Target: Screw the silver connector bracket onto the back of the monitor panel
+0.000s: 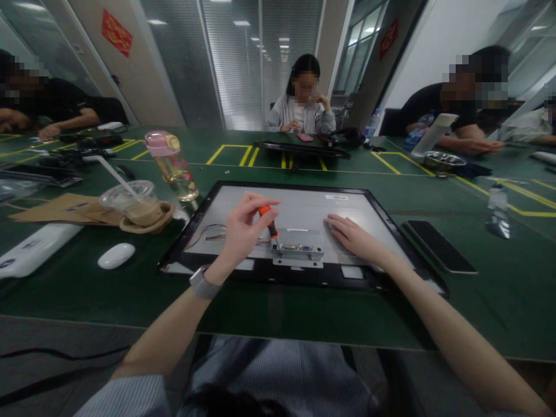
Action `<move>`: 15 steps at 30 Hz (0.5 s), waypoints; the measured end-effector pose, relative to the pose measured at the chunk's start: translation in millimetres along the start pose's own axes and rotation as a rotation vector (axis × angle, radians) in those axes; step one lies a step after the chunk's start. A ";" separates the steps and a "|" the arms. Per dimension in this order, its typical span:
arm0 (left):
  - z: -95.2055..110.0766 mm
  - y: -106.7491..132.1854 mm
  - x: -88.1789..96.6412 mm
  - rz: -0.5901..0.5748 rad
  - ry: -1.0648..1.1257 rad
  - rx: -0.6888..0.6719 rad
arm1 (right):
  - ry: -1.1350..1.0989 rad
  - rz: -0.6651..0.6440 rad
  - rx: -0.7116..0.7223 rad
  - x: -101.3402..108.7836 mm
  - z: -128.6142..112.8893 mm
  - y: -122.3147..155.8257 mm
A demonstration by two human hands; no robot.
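Screwdriver [273,230] (orange-topped) | pinched in left hand [241,229] | right hand [354,234] open, flat | panel [299,202] beneath both

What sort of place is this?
Probably a shared workshop or training room: long green table with yellow lines, a screwdriver over a flat panel, and people seated around.

screwdriver [268,216]: partly behind left grip [241,229], tip too small to tell
panel sticker [336,197]: print too small
white object [43,246]: cut by left edge
far-right person [549,119]: cut by right edge
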State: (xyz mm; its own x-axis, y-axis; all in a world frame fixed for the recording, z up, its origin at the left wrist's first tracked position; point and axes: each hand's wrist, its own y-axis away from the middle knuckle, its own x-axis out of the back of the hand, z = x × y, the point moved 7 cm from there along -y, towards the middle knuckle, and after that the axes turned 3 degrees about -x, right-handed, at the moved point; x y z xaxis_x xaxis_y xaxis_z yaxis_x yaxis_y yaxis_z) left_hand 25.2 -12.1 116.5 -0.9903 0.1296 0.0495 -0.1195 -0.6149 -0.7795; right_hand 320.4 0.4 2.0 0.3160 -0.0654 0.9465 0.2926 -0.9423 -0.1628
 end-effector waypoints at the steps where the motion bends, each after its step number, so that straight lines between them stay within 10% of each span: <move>1: 0.7 -0.5 0.2 0.011 0.001 -0.011 | 0.002 0.002 -0.001 0.0 0.3 0.0; 15: -11.1 4.3 -3.2 -0.070 0.095 0.123 | 0.010 0.011 0.003 -0.2 -0.2 0.0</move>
State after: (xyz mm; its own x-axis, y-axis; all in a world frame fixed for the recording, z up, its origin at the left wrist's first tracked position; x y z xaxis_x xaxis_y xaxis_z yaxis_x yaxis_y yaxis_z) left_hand 28.6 -6.5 106.1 -0.9688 0.2452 0.0368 -0.2015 -0.6918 -0.6934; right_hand 320.1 0.3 1.9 0.3101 -0.0791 0.9474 0.2914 -0.9406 -0.1740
